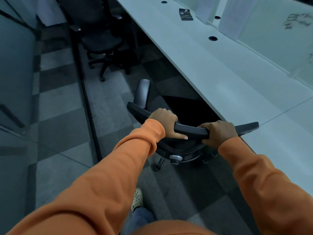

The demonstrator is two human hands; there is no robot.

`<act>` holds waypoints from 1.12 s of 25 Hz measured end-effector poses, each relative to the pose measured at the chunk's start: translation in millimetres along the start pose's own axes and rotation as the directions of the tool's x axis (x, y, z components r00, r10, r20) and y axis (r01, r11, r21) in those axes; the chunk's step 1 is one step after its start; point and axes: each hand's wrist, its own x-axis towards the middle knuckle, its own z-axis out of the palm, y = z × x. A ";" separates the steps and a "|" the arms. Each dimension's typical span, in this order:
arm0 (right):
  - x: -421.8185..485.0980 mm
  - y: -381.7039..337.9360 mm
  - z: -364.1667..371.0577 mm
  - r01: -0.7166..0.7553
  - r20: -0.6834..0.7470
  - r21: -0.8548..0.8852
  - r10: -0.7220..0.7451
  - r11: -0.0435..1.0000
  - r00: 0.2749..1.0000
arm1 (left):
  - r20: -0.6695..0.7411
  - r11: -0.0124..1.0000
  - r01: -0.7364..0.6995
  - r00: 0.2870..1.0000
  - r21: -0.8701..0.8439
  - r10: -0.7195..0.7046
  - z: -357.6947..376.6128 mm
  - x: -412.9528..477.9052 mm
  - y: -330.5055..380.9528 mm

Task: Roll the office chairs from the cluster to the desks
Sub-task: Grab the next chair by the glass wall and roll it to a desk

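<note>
No text, label, brand or number can be read here. A small dark card (186, 14) lies on the far part of the counter (220, 78), with pale marks on its face (too small and blurred to make out as letters). On the pale partition panel (271, 41) at the far right are dark scribbled lines (298, 21), which form no legible word.

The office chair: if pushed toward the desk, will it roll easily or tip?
The chair likely rolls easily: a caster shows beneath. Carpet tiles may add drag. The left hand and right hand grip its back high up, so a hard push might tilt it.
</note>
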 end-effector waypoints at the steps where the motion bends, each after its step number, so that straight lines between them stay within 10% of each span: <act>1: 2.7 -5.0 -0.8 -0.022 -0.001 0.002 0.022 1.000 1.000 | -0.004 1.000 -0.027 1.000 -0.005 0.027 0.1 4.7 -8.3; 14: 62.8 -115.5 -26.8 -0.238 -0.036 0.062 0.240 0.969 0.970 | -0.048 0.940 -0.339 0.939 0.045 0.341 9.8 50.7 -149.2; 28: 186.8 -91.8 -46.3 -0.416 -0.041 0.123 0.424 0.901 0.905 | -0.017 0.936 -0.350 0.937 -0.013 0.350 -6.1 185.2 -215.8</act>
